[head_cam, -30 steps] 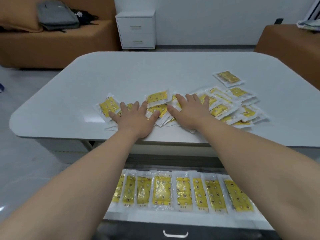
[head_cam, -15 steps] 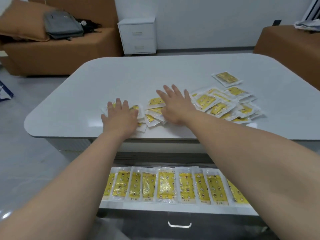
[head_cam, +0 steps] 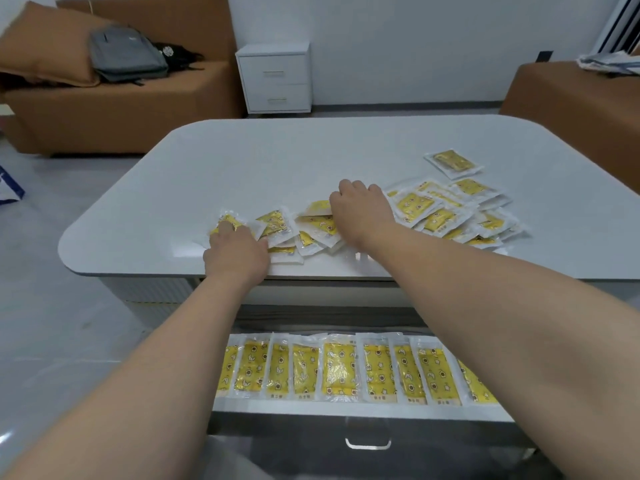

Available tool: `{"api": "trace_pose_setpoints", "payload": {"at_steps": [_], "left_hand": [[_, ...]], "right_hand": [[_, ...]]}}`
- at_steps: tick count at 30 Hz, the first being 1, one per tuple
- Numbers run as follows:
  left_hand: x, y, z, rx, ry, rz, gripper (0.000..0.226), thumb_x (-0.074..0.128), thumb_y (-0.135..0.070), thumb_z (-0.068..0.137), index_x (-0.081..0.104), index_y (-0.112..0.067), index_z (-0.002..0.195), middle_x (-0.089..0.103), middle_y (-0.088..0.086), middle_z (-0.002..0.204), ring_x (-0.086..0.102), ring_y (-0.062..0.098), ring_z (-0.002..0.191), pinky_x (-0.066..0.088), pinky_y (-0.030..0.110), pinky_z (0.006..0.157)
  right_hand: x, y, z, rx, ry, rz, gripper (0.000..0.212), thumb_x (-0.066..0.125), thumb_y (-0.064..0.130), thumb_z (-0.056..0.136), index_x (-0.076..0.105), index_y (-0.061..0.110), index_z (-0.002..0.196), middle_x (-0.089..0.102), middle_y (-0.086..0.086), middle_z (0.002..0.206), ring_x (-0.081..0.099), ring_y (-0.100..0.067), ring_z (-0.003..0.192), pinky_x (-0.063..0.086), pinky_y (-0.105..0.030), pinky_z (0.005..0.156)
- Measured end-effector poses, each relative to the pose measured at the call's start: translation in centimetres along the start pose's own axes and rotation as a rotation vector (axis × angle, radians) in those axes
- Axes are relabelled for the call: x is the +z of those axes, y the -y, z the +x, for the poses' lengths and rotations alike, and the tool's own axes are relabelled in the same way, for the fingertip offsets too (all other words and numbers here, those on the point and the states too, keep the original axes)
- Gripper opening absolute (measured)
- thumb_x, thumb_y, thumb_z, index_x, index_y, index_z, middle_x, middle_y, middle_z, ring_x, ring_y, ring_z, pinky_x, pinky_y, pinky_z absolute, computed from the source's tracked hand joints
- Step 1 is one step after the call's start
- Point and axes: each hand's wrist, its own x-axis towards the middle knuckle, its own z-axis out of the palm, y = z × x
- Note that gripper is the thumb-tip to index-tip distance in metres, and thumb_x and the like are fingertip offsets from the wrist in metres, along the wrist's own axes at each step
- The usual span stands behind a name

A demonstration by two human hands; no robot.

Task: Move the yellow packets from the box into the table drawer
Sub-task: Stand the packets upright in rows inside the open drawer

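Several yellow packets [head_cam: 446, 216] in clear wrappers lie scattered on the white table [head_cam: 294, 157], near its front edge. My left hand [head_cam: 237, 252] rests on the left end of the heap, fingers curled over a packet [head_cam: 228, 220]. My right hand [head_cam: 362, 211] sits at the heap's middle, knuckles up and fingers curled down onto a bunch of packets [head_cam: 317, 221]. Below the table edge the drawer [head_cam: 311, 408] stands pulled out, and a neat row of packets [head_cam: 341, 368] lies inside it. No box is in view.
One packet [head_cam: 452, 162] lies apart at the far right of the table. A brown sofa [head_cam: 114, 112] with a grey backpack [head_cam: 126, 55] stands at the back left, a white nightstand [head_cam: 275, 79] behind the table, and a brown seat [head_cam: 571, 95] at the right.
Both hands have gone from flat with spread fingers to curled over the packets. The packets under them have bunched closer together. My view has drawn back a little.
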Motion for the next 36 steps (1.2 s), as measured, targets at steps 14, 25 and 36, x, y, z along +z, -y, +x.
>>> {"api": "trace_pose_setpoints", "payload": {"at_steps": [14, 25, 36], "left_hand": [[-0.6, 0.6, -0.9, -0.25, 0.039, -0.036, 0.045, 0.051, -0.032, 0.097, 0.041, -0.012, 0.135, 0.046, 0.015, 0.139, 0.04, 0.034, 0.131, 0.037, 0.044, 0.1], [-1.6, 1.6, -1.0, -0.302, 0.005, -0.173, 0.07, 0.077, -0.042, 0.078, 0.044, -0.013, 0.131, 0.046, 0.015, 0.135, 0.043, 0.036, 0.129, 0.039, 0.046, 0.102], [-5.1, -1.5, -3.8, -0.107, -0.035, -0.657, 0.048, 0.051, -0.003, 0.085, 0.047, -0.015, 0.132, 0.055, 0.006, 0.117, 0.054, 0.026, 0.094, 0.043, 0.031, 0.059]], "right_hand": [[0.9, 2.1, -6.3, 0.04, 0.023, 0.292, 0.041, 0.035, 0.046, 0.105, 0.049, 0.014, 0.127, 0.058, -0.007, 0.122, 0.055, -0.03, 0.11, 0.041, -0.046, 0.095], [0.8, 2.8, -4.6, 0.285, 0.162, 0.344, 0.063, 0.058, 0.016, 0.086, 0.031, 0.018, 0.144, 0.05, -0.013, 0.128, 0.042, -0.035, 0.122, 0.033, -0.045, 0.1], [-3.1, -0.5, -5.7, 0.481, 0.178, 0.999, 0.014, 0.061, 0.009, 0.083, 0.056, 0.015, 0.095, 0.058, -0.001, 0.092, 0.056, -0.021, 0.081, 0.045, -0.031, 0.062]]}}
